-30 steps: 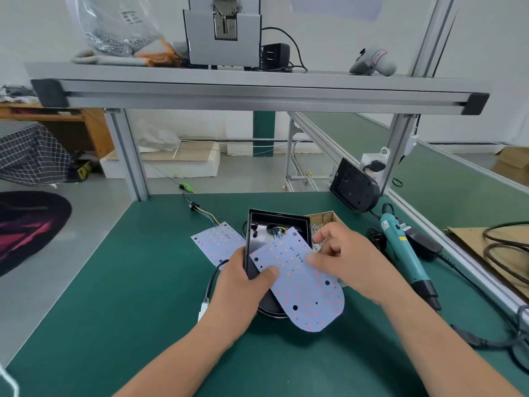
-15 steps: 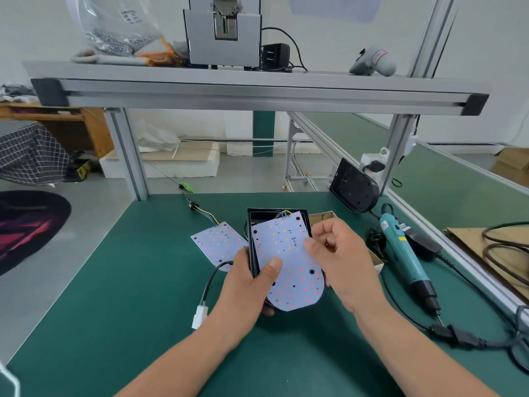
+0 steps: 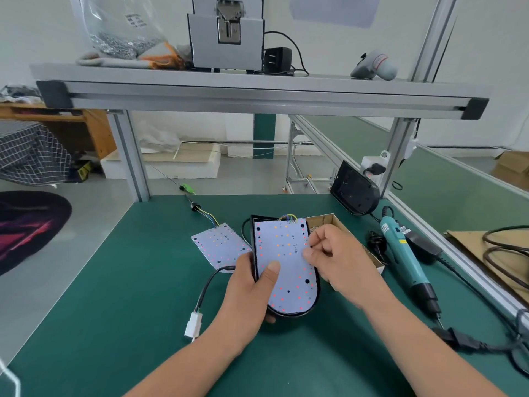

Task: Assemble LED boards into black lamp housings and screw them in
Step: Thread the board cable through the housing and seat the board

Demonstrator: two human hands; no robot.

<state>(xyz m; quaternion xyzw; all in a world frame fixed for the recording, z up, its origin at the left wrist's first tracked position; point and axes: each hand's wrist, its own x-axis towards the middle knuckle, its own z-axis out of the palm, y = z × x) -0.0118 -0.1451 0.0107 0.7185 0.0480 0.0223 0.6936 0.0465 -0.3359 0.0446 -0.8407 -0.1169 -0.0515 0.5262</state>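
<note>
A white LED board [image 3: 286,253] with red and orange dots lies inside a black lamp housing [image 3: 313,302] in the middle of the green table. My left hand [image 3: 249,285] grips the housing's left side, thumb pressed on the board. My right hand [image 3: 335,259] has curled fingers at the board's right edge and pinches something small that I cannot make out. A second LED board [image 3: 217,243] with coloured wires lies flat to the left. Another black housing [image 3: 355,190] leans against the frame post at the back right.
An open cardboard box [image 3: 355,245] sits just behind my right hand. A teal electric screwdriver [image 3: 406,253] with its cable lies to the right. A black cable with a white connector [image 3: 194,325] trails left of the housing. An aluminium shelf [image 3: 257,90] spans overhead.
The LED board, earlier tilted and hanging over the housing's near end, has swung round and dropped flat into the housing. My right hand has moved from its far corner to its right edge.
</note>
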